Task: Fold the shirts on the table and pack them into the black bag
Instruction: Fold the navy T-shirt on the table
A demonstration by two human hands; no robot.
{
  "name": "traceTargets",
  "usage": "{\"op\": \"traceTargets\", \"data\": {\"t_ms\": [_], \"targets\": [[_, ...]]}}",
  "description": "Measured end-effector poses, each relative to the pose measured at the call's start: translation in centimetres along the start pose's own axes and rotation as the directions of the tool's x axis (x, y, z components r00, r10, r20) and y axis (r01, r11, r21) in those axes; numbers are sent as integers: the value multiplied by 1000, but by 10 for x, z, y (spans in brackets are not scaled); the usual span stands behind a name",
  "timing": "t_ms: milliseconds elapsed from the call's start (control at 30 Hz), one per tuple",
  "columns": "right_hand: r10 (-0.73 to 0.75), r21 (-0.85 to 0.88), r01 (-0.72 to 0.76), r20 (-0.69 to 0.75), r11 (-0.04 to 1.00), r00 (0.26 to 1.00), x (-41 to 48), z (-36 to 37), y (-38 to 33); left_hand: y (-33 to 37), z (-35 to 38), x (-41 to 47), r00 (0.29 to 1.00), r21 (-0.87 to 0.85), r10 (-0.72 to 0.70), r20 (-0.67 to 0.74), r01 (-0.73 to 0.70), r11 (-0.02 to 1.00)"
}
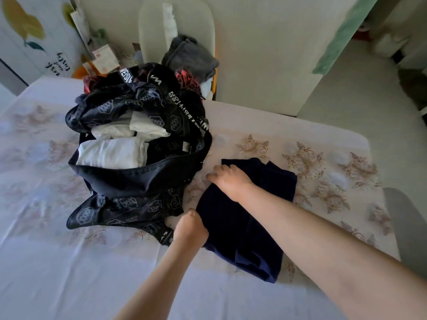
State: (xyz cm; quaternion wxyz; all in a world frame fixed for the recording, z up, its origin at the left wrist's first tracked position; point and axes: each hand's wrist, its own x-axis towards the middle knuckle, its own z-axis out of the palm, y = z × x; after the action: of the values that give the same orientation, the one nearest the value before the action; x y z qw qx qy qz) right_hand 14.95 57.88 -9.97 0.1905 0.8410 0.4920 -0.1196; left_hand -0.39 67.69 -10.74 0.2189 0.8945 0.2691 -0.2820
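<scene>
While the navy shirt lies folded into a rough rectangle on the table, just right of the black bag, both hands are at its left edge. The right hand rests palm-down on the shirt's far left corner. Its fingers lie close together and fairly straight, reaching past the hem onto the flowered tablecloth, pressing rather than pinching, as far as the view shows. The left hand meets the near left edge of the shirt, seen from the back of the wrist. Its fingers are tucked out of sight under or behind the cloth, so I cannot tell whether they grip it or only touch it.

The bag stands open — its mouth gapes toward the camera, and folded white clothes sit inside, stacked toward the left. A strap with white lettering runs over the bag's right side, and the patterned flap sprawls on the table in front.

Behind the bag lies a red-and-black garment. Beyond that, a grey garment is heaped on a pale chair — pushed against the far edge of the table. Boxes and papers crowd the far left corner.
</scene>
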Motion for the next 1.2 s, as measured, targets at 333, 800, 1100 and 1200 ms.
{"op": "traceTargets", "data": {"t_ms": [333, 800, 1100, 1200], "targets": [[123, -30, -137, -281, 990, 952, -74, -2, 52, 41, -45, -35, 920, -98, 313, 236, -298, 950], [444, 320, -421, 3, 849, 896, -197, 75, 23, 101, 41, -33, 727, 110, 685, -53, -677, 728], [485, 516, -435, 43, 737, 873, -200, 115, -32, 62, 64, -38, 741, 334, 666, 84, -651, 682], [488, 547, -387, -45, 742, 872, -211, 113, -44, 56, 62, -51, 709, 275, 705, 31, -684, 676]]}}
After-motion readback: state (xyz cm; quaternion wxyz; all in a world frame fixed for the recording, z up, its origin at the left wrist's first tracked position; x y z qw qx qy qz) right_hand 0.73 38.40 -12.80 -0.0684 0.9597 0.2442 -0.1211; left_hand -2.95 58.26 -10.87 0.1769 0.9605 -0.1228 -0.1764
